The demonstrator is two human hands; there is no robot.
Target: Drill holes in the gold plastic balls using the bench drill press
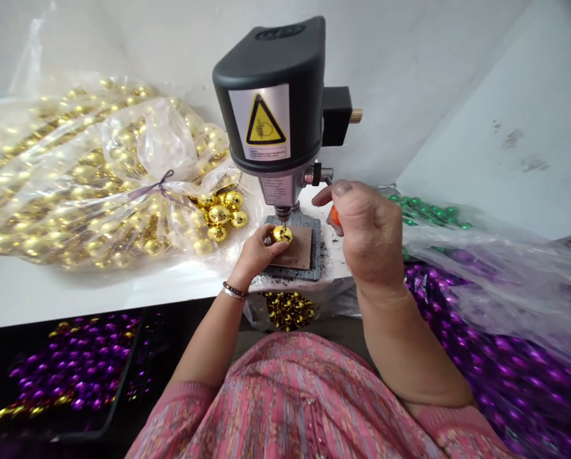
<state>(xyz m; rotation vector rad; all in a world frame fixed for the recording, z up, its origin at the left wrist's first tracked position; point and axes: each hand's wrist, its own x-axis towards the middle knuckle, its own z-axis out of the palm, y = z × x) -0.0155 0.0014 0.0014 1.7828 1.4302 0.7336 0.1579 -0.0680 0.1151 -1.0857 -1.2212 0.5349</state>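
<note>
In front of me stands a drill press [271,95] with a black head and a yellow warning label. My left hand [259,252] pinches a shiny gold ball [282,235] under the drill bit, above the brown board [296,252] on the grey base. Whether the bit touches the ball I cannot tell. My right hand [369,223] is closed around the orange knob [335,215] of the drill press lever, to the right of the drill head; its fingers are partly hidden.
On the left, a large tied clear bag [75,185] bulges with gold balls, and several loose gold balls [225,215] lie beside it. Purple balls [457,338] and green balls [429,210] in clear plastic are on the right. Dark shavings [278,281] surround the base. More gold balls [290,311] hang below the table edge.
</note>
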